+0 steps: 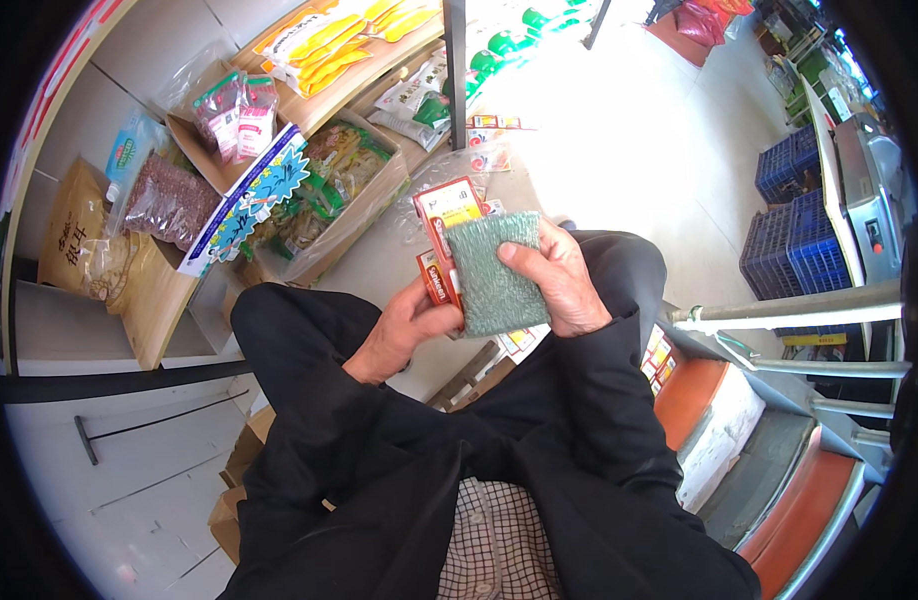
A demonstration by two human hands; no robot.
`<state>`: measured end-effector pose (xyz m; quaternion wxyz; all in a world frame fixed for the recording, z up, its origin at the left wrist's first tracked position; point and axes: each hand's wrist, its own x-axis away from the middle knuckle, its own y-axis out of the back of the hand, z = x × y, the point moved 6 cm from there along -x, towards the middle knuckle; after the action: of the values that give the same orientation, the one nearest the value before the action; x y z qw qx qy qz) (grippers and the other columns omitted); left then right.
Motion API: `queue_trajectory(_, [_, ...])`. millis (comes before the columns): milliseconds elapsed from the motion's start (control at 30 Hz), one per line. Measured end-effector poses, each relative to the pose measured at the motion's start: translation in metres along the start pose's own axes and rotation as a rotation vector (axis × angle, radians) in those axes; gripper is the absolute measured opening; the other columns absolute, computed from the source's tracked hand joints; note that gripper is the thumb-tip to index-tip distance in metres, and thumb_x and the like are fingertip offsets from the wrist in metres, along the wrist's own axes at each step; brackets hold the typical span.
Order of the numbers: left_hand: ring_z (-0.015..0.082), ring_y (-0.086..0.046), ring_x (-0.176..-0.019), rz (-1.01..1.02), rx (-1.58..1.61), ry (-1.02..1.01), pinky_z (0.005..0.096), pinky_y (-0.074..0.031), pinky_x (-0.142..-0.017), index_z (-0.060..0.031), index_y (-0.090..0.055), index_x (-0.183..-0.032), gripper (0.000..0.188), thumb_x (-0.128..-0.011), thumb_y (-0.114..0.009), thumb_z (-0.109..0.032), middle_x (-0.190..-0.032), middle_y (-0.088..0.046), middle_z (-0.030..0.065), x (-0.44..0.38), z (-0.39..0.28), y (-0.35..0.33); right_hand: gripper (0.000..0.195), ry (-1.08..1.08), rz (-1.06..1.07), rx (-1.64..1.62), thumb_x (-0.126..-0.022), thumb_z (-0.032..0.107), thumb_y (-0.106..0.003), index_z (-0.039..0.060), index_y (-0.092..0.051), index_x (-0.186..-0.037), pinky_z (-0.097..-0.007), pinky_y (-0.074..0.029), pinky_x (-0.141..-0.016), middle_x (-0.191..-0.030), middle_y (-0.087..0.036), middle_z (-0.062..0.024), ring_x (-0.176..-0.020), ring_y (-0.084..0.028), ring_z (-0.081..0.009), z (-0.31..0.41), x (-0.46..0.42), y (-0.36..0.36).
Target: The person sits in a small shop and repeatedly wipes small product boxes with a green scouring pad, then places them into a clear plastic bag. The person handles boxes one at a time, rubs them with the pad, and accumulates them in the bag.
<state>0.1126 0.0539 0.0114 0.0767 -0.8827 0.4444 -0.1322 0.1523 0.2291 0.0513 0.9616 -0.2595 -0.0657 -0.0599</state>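
A green woven scouring pad is in my right hand, its thumb lying across the pad's face and its fingers behind. My left hand grips the lower left part of red and white printed Sunkeen packaging, which stands against the pad's left edge. The upper part of a red packet with a yellow and white face shows behind the pad. Whether the packaging is one piece or two, and whether the pad is attached to it, I cannot tell. Both hands are above my lap.
A wooden shelf with bagged dry goods is at left, beside a carton of green packets. Crumpled clear plastic lies beyond my hands. Metal rails, steps and blue crates are at right.
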Motion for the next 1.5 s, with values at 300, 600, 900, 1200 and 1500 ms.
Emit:
queue_trajectory(300, [0.0214,-0.057,-0.126,-0.234,0.412,-0.117,0.0409,-0.044,-0.108,-0.0029,-0.042,-0.147,0.048,-0.105,-0.051,-0.025,-0.14,-0.056,0.0115,-0.013,-0.018,0.006,0.029,0.088,0.018,0.106,-0.093,0.016,-0.068,-0.0002,-0.061,-0.116,-0.0304,-0.054,-0.086,-0.104,-0.069,-0.0062,-0.095,-0.066,-0.0124,-0.009,0.018,0.028])
queue_trajectory(600, [0.0197,-0.067,-0.106,-0.283,0.208,-0.068,0.0354,-0.052,-0.097,-0.0016,-0.052,-0.136,0.039,-0.101,-0.057,-0.018,-0.121,-0.067,0.0128,-0.009,-0.022,0.019,0.028,0.246,-0.186,-0.268,-0.096,0.016,-0.061,-0.0034,-0.062,-0.116,-0.0318,-0.058,-0.081,-0.102,-0.071,-0.0108,-0.089,-0.07,-0.0184,0.004,0.018,0.051])
queue_trajectory(900, [0.0164,-0.066,-0.106,-0.328,0.241,-0.054,0.0317,-0.05,-0.097,0.0038,-0.06,-0.125,0.037,-0.099,-0.055,-0.021,-0.121,-0.068,0.0112,-0.004,-0.022,0.035,0.025,0.307,-0.258,-0.299,-0.095,0.023,-0.063,-0.0003,-0.062,-0.104,-0.038,-0.059,-0.061,-0.086,-0.07,-0.0131,-0.064,-0.068,-0.0218,0.006,0.021,0.068])
queue_trajectory(1200, [0.0177,-0.062,-0.112,-0.227,0.404,-0.222,0.0348,-0.048,-0.1,-0.0062,-0.055,-0.086,0.012,-0.088,-0.067,-0.007,-0.133,-0.062,0.0178,0.0,-0.042,0.031,0.028,0.216,-0.291,-0.28,-0.097,0.023,-0.061,-0.0025,-0.061,-0.11,-0.034,-0.06,-0.066,-0.09,-0.071,-0.0137,-0.071,-0.07,-0.0221,-0.007,0.011,0.062])
queue_trajectory(1500, [0.0212,-0.062,-0.118,-0.117,0.467,-0.122,0.0374,-0.049,-0.104,-0.0004,-0.053,-0.129,0.045,-0.087,-0.07,-0.001,-0.126,-0.064,0.0147,-0.002,-0.034,0.007,0.032,0.103,-0.193,-0.301,-0.096,0.021,-0.066,-0.0037,-0.063,-0.116,-0.0317,-0.059,-0.081,-0.102,-0.072,-0.0113,-0.089,-0.071,-0.018,-0.013,0.004,0.025])
